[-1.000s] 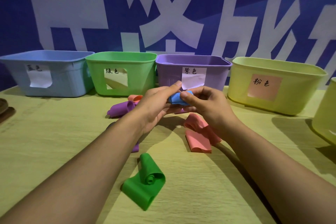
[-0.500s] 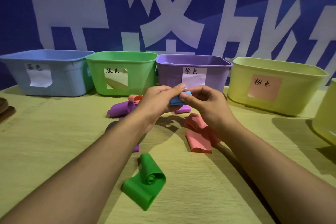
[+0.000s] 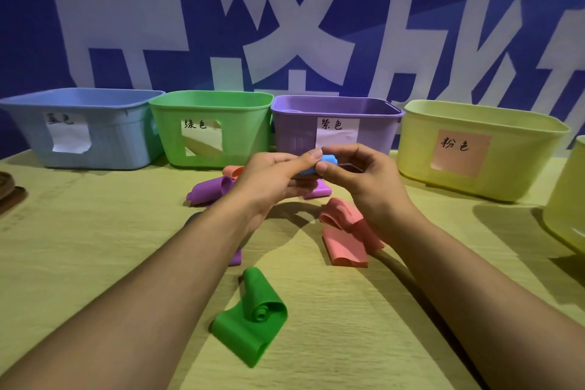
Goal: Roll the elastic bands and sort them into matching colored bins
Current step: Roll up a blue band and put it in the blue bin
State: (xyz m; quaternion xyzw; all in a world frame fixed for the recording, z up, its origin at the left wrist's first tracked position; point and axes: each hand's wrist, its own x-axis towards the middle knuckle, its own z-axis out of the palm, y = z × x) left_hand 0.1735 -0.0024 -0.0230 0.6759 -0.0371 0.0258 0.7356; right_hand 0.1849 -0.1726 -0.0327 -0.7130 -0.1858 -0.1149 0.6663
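Blue bin at far left of the row, well apart from the grip; green bin, purple bin and yellow-green bin following rightward. Left hand, thumb curled onto the near end of the blue band; right hand, fingertips pinching its other end. Roll held above the table, in front of the purple bin, long axis roughly left to right between the hands. Matching bin to the left, so left hand judged nearer for the drop. Green band, purple band and pink band lying unsorted below.
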